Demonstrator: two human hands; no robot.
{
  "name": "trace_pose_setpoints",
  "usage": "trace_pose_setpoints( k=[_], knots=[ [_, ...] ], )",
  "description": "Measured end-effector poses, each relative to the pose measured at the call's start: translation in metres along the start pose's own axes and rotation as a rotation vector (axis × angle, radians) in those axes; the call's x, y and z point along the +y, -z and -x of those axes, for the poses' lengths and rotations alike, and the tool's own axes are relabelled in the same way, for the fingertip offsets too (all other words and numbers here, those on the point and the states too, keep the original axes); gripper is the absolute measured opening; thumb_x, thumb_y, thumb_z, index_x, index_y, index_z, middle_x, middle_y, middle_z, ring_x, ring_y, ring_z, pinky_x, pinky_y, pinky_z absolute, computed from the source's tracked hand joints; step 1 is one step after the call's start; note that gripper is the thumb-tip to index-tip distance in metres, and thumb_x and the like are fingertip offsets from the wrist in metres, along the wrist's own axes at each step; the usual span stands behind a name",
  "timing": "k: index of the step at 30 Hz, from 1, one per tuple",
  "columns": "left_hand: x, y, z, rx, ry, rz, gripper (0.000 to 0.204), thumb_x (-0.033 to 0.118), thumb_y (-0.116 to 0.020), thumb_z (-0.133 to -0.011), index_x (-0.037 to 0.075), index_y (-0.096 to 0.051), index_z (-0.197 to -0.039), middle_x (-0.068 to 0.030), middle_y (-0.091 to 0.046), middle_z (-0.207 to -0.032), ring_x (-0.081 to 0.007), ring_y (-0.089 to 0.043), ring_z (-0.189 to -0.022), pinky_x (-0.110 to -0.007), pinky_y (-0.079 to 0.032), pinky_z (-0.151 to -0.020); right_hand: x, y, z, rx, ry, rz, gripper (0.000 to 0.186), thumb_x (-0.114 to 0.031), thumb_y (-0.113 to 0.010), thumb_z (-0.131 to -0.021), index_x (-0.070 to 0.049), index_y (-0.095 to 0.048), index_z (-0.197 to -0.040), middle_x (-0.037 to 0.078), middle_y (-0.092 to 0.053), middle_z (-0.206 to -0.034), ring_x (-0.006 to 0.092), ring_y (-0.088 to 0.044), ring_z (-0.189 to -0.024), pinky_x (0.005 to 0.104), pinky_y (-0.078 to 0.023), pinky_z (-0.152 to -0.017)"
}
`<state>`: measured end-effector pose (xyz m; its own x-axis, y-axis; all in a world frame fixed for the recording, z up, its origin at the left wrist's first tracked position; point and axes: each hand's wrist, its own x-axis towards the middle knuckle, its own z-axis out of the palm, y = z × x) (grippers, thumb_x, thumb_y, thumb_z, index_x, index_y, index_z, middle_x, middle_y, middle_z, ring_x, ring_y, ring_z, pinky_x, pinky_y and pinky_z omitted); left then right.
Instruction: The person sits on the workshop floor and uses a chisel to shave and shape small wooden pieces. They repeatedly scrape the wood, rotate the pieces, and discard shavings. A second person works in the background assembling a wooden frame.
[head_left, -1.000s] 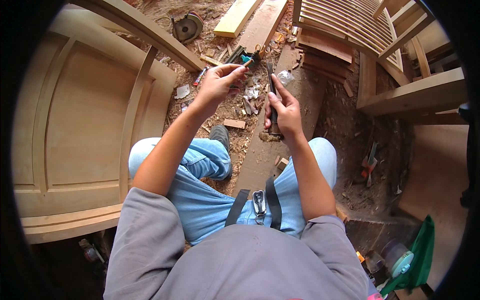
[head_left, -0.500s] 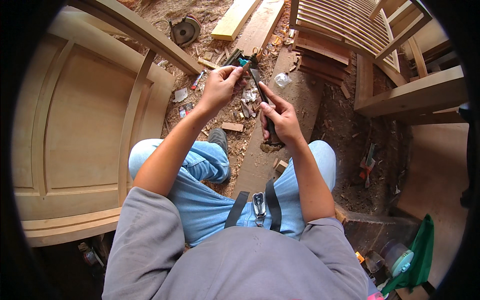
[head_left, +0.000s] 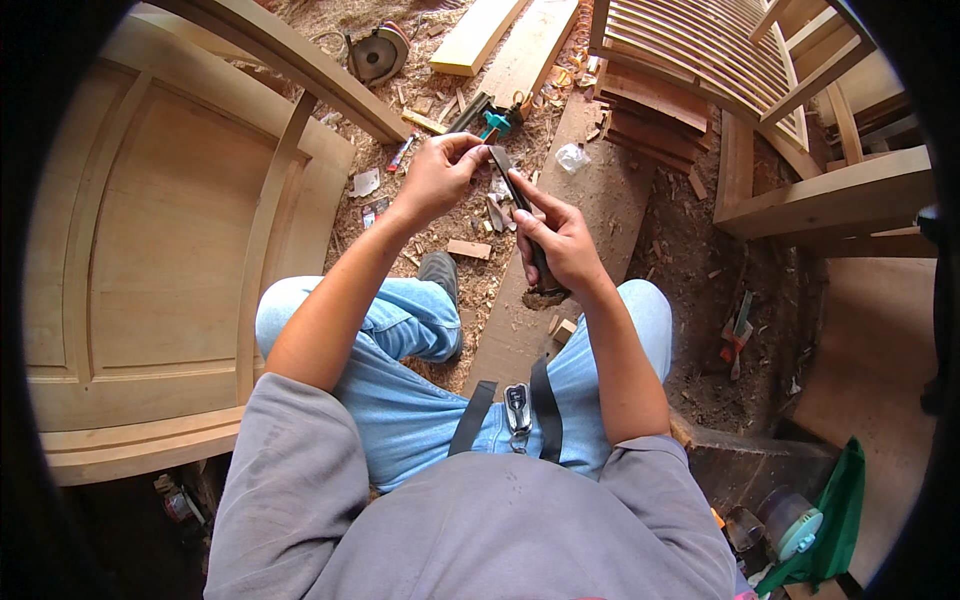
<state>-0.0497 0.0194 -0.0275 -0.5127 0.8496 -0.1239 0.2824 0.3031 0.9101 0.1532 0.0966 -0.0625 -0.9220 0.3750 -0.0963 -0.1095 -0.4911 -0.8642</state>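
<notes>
My right hand [head_left: 562, 242] is wrapped around the dark handle of a chisel [head_left: 519, 198], its index finger stretched along the tool. The flat metal blade points away from me, up to the fingertips of my left hand [head_left: 440, 175]. Those fingers are closed in a pinch on a thin brown pencil-like stick [head_left: 492, 137], most of it hidden. Blade and stick meet or nearly meet; actual contact is too small to tell.
A clamp-like tool with a teal part [head_left: 494, 124] lies beyond my hands beside planks [head_left: 530, 60]. A circular saw [head_left: 378, 52] sits far left. Panelled wood [head_left: 160, 230] stands left, a slatted frame [head_left: 690, 50] and stacked boards [head_left: 655, 115] right. Shavings litter the floor.
The chisel's blade has come closer to my left fingertips, with my right hand shifting slightly left. My left hand stays pinched on the stick. The view has shifted slightly.
</notes>
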Motion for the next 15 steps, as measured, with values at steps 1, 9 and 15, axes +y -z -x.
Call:
trace_pose_setpoints(
  k=[1,9,15],
  knots=[
    [-0.002,0.002,-0.001,-0.003,-0.012,-0.027,0.021,0.018,-0.062,-0.102,-0.001,-0.07,-0.107,-0.0033,-0.073,-0.093,-0.0085,-0.067,-0.082,-0.025,-0.053,-0.069,0.001,0.001,0.0,0.001,-0.005,-0.005,0.055,-0.013,-0.057,-0.103,-0.014,-0.039,-0.155,0.001,-0.051,-0.059,0.0097,-0.048,-0.042,0.0262,-0.044,-0.039],
    [0.016,0.003,-0.006,0.032,-0.078,-0.161,0.02,0.014,-0.065,-0.096,-0.003,-0.074,-0.105,-0.0078,-0.076,-0.087,-0.0105,-0.068,-0.074,-0.028,-0.054,-0.064,0.013,-0.015,-0.007,0.153,0.092,-0.074,0.052,-0.01,-0.055,-0.103,-0.012,-0.042,-0.153,-0.001,-0.052,-0.06,0.0091,-0.048,-0.042,0.0255,-0.044,-0.038],
    [0.018,-0.008,0.013,-0.076,-0.116,-0.349,0.02,0.016,-0.069,-0.093,-0.002,-0.076,-0.099,-0.0107,-0.076,-0.085,-0.013,-0.07,-0.077,-0.029,-0.055,-0.07,-0.024,0.023,-0.015,0.574,0.453,-0.202,0.049,-0.016,-0.048,-0.107,-0.023,-0.04,-0.154,0.001,-0.051,-0.067,0.0106,-0.05,-0.046,0.0286,-0.051,-0.041]
  ],
)
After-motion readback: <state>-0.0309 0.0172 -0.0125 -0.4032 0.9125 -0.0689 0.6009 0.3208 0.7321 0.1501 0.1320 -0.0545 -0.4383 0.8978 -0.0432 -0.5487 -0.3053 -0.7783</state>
